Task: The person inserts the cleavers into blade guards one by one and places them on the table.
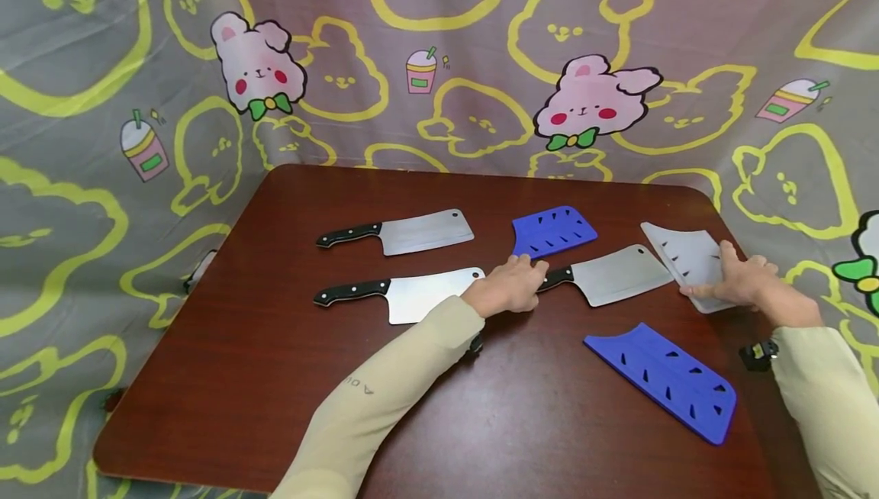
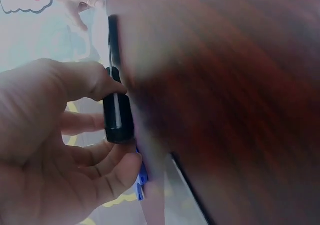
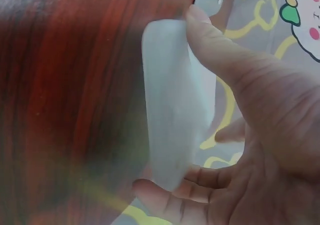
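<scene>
My left hand (image 1: 511, 285) holds the black handle of a cleaver (image 1: 621, 278), whose blade points right. In the left wrist view the thumb lies on the handle (image 2: 119, 115) and the other fingers curl beside it. At the table's right side, my right hand (image 1: 748, 278) grips a white blade guard (image 1: 690, 255) with small slots. The right wrist view shows thumb and fingertips at opposite ends of the guard (image 3: 167, 100). The held cleaver's blade tip lies close to the guard's left edge. Whether either thing is lifted, I cannot tell.
Two more cleavers, one farther back (image 1: 429, 232) and one nearer (image 1: 419, 297), lie left of the hands, handles leftward. One blue blade guard (image 1: 556, 230) lies behind the held cleaver, another blue guard (image 1: 662, 377) in front. A patterned cloth (image 1: 474, 49) hangs behind the brown table (image 1: 261, 392).
</scene>
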{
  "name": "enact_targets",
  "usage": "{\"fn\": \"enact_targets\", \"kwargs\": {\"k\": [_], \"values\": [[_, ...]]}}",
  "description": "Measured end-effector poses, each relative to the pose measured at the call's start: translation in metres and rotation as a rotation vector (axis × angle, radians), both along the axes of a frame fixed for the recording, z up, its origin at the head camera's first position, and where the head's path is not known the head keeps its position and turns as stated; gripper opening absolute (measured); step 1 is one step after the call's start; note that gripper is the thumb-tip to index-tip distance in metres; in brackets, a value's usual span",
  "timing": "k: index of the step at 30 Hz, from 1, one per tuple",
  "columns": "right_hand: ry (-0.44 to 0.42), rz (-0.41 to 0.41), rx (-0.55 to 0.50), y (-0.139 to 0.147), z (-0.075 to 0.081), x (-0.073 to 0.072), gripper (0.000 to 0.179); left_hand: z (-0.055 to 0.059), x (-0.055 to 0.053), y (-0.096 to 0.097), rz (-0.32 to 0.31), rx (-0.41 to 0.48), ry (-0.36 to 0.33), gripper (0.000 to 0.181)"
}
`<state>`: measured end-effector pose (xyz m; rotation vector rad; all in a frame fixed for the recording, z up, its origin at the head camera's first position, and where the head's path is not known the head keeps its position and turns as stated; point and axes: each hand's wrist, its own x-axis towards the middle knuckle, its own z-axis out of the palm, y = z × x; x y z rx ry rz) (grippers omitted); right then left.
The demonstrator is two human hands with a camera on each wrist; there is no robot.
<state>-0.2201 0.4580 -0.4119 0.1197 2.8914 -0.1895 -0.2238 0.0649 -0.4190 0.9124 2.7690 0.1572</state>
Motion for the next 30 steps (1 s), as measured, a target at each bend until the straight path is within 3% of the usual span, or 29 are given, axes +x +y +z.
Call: {"fn": "enact_targets", "kwargs": {"k": [4,8,12,16,22,30], "values": [[0.060,-0.018,-0.002,-0.002,0.007,0.000,0.126,0.002,0.000,0.000,0.024,0.003,0.001,0.037],[0.048,-0.008,-0.029,-0.003,0.013,0.001,0.123,0.004,0.000,-0.001,0.015,0.007,-0.015,0.034],[0.034,0.021,-0.075,-0.003,0.018,0.003,0.119,0.008,0.001,-0.003,0.011,0.062,-0.067,0.045],[0.065,0.082,-0.111,-0.005,0.022,0.004,0.102,0.010,0.001,-0.005,0.020,0.144,-0.148,0.049],[0.200,0.119,-0.153,-0.015,0.031,0.009,0.069,0.014,0.000,-0.008,0.043,0.264,-0.251,0.036],[0.376,0.073,-0.116,-0.030,0.051,0.012,0.046,0.015,-0.002,-0.017,0.015,0.376,-0.225,0.031]]}}
